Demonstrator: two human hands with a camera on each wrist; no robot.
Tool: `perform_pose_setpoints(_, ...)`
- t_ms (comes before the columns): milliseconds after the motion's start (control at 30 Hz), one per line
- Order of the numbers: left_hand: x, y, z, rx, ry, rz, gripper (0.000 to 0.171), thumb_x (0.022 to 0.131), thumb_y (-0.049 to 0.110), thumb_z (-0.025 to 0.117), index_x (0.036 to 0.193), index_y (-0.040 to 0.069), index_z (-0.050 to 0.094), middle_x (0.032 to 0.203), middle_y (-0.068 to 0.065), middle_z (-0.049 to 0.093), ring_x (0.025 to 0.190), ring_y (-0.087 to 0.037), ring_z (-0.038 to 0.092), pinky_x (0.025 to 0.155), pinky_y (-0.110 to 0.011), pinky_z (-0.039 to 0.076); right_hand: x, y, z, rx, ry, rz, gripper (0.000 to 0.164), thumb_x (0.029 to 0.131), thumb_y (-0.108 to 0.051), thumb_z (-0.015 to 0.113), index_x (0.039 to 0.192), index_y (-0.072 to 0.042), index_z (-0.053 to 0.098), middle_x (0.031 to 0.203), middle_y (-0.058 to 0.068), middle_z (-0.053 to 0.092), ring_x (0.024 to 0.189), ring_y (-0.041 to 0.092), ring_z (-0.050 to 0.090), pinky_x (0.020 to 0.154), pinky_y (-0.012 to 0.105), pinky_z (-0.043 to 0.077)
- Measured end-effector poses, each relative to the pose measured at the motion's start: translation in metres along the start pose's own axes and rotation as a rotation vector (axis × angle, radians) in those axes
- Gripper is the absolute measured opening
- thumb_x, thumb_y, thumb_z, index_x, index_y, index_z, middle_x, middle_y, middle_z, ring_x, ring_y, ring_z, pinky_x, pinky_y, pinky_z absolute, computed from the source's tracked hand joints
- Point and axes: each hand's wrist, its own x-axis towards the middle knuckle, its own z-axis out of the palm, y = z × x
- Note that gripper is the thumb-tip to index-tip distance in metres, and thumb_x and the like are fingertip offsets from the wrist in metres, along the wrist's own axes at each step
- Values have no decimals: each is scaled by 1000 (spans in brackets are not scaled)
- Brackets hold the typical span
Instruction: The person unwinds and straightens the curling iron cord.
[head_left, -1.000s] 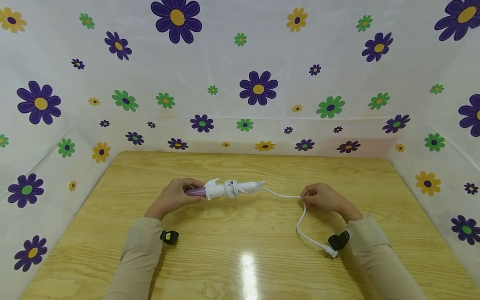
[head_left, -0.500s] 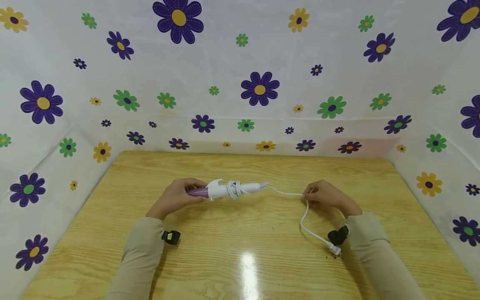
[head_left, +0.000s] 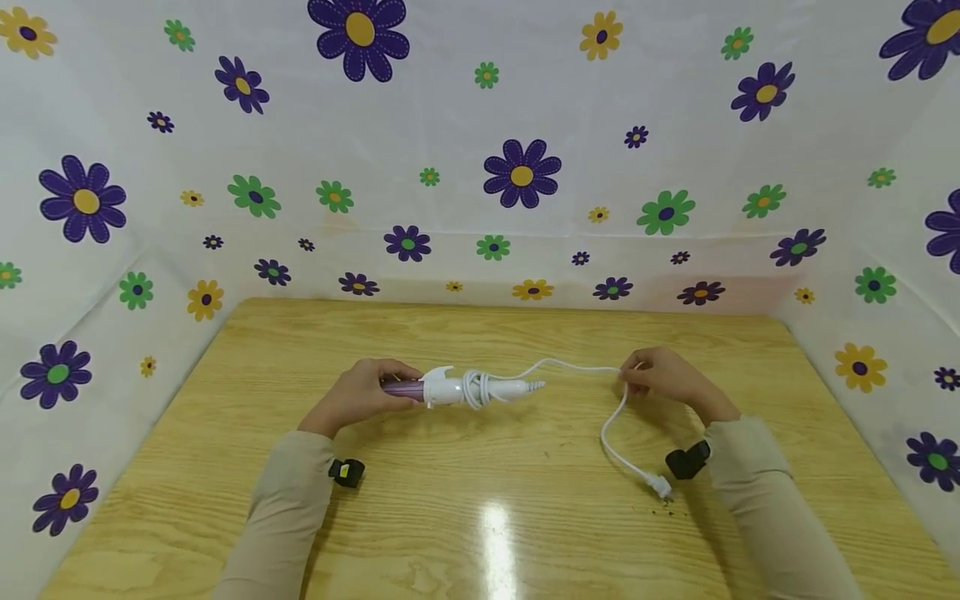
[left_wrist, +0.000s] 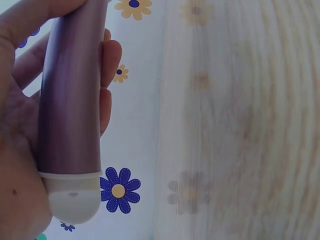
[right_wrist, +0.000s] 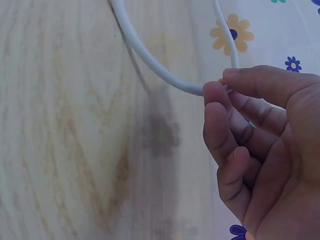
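Note:
My left hand [head_left: 363,394] grips a curling iron by its purple barrel [left_wrist: 72,95], fingers wrapped round it. The white handle [head_left: 446,391] points right, with a white clamp lever standing up near the barrel. Several turns of white cord [head_left: 476,389] are wound round the handle. From there the cord arcs over to my right hand [head_left: 660,375], which pinches it between thumb and fingertips. In the right wrist view the pinched cord [right_wrist: 165,75] bends sharply at the fingertips. Its free end hangs down to a white plug [head_left: 660,486] close over the table.
Both hands work over a light wooden table [head_left: 480,467]. A white cloth [head_left: 420,125] printed with flowers rises behind and along both sides. Small dark specks [head_left: 667,511] lie on the wood by the plug. Each wrist wears a small black camera [head_left: 347,472].
My right hand has moved slightly away and to the right, still pinching the cord, which now bows upward from the coils. The curling iron has shifted a little right and its handle end dips lower.

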Motion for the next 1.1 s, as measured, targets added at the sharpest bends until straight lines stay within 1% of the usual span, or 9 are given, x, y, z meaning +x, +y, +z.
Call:
perform_pose_setpoints(233,0,-3,-2,28,-6,22,39,79,27,79,114,13,71,112,-9,70,91,-17,63,81,-33,51,-4,-9,-9,-19,34,-35,29,98,-20,55,106,7,62,82,11,69,74,20,64,69,36,53)
perform_pose_setpoints(333,-2,-5,-2,41,-11,22,40,79,28,79,115,13,71,112,-9,70,93,-18,63,82,-35,51,-6,-12,-13,-35,47,-57,31,99,-24,53,106,6,61,83,12,69,74,19,64,68,35,51)
perform_pose_setpoints(500,-4,-7,-5,54,-4,-11,42,78,29,80,115,14,70,112,-8,70,96,-19,64,84,-37,51,-16,-14,-21,-39,92,-75,33,100,-28,51,107,3,60,87,13,69,76,19,63,66,32,47)
perform_pose_setpoints(667,-6,-8,-8,47,8,-45,44,77,32,81,115,15,70,112,-8,70,95,-19,63,84,-37,50,-29,-12,-27,-23,118,-101,30,100,-26,52,106,1,61,88,13,69,75,17,62,62,31,45)
perform_pose_setpoints(733,-6,-8,-8,36,9,-59,44,76,32,81,115,15,70,112,-8,69,95,-20,62,83,-35,50,-34,-9,-27,-15,122,-123,28,100,-24,53,106,2,62,87,13,68,73,17,62,61,30,44)
perform_pose_setpoints(833,-6,-9,-8,38,11,-68,42,78,29,80,116,14,70,112,-9,69,95,-20,62,82,-35,49,-40,-5,-25,0,128,-129,26,99,-24,55,104,0,63,86,13,68,73,18,62,60,30,44)
perform_pose_setpoints(967,-6,-11,-9,45,18,-65,42,78,28,80,116,13,69,112,-10,69,95,-21,62,83,-36,50,-50,-1,-22,13,123,-114,26,99,-27,55,103,-2,63,87,12,68,75,22,61,61,32,44)
perform_pose_setpoints(1100,-5,-12,-9,38,23,-69,44,77,31,81,116,14,70,112,-9,69,94,-20,62,82,-36,50,-60,4,-19,33,117,-103,23,97,-24,58,102,-2,64,88,11,68,76,21,60,61,31,44)
